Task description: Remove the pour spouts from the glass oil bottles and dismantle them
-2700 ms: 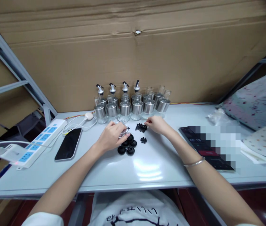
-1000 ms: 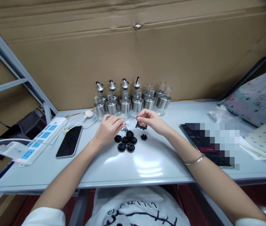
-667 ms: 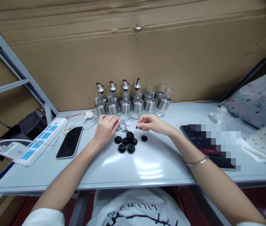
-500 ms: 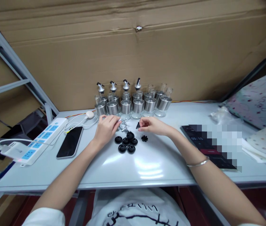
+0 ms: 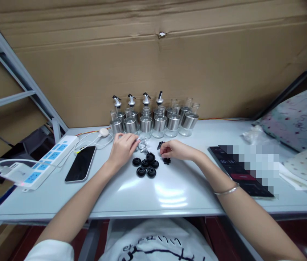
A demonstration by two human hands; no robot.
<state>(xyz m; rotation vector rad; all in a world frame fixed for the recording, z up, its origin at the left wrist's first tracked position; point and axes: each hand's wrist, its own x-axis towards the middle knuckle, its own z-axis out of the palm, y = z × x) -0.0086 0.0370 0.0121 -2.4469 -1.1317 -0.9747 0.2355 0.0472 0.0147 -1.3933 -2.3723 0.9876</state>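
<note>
My left hand [image 5: 125, 148] is closed, its fingertips bent down at the left edge of a small pile of silver spout pieces [image 5: 143, 145]. What those fingertips hold, if anything, is hidden. My right hand [image 5: 175, 149] is curled in a pinch just above a cluster of small black pieces [image 5: 167, 161]; whatever is between its fingers does not show. Several little black levers [image 5: 159, 145] lie beside its fingertips, partly covered by the hand. Between the hands, nearer to me, sit several round black stoppers [image 5: 151, 172], one resting on top of the others.
Glass bottles with steel sleeves [image 5: 146, 124] stand in rows at the back; several rear ones carry pour spouts [image 5: 146, 98]. At left are a phone [image 5: 80, 164], a power strip [image 5: 51, 163] and white cables. A tablet with a timer [image 5: 235, 168] lies at right, plastic bag [image 5: 257, 135] behind it.
My right hand has shifted slightly down toward me, from the black levers to over the cluster of small black pieces. The left hand stays in place by the silver pieces.
</note>
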